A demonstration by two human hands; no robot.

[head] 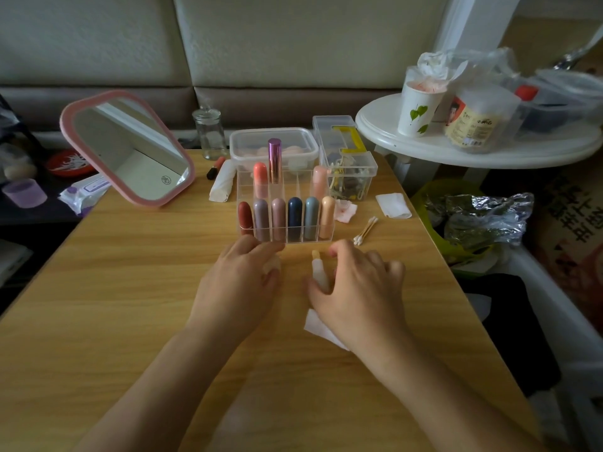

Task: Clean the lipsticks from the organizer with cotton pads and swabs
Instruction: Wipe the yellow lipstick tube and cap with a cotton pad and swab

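Observation:
A clear acrylic organizer (328,234) stands mid-table with several capped lipsticks upright in it: a front row in red, mauve, pink, navy, grey-blue and peach, and a coral, a purple-gold and a pink one behind. My left hand (243,282) is just in front of it, fingers curled round a small pale cap (273,265) that is mostly hidden. My right hand (357,288) arches over an uncapped pale lipstick (318,270) lying on the table, thumb and forefinger at its sides. A white cotton pad (318,324) lies under my right wrist. Cotton swabs (366,230) lie to the right.
A pink-framed mirror (130,148) leans at the left. A glass jar (210,133), a lidded plastic box (274,141), a clear swab box (349,164), a used pad (346,212), a folded pad (393,205) and a loose lipstick (216,168) sit behind. A white side table (456,151) is at the right.

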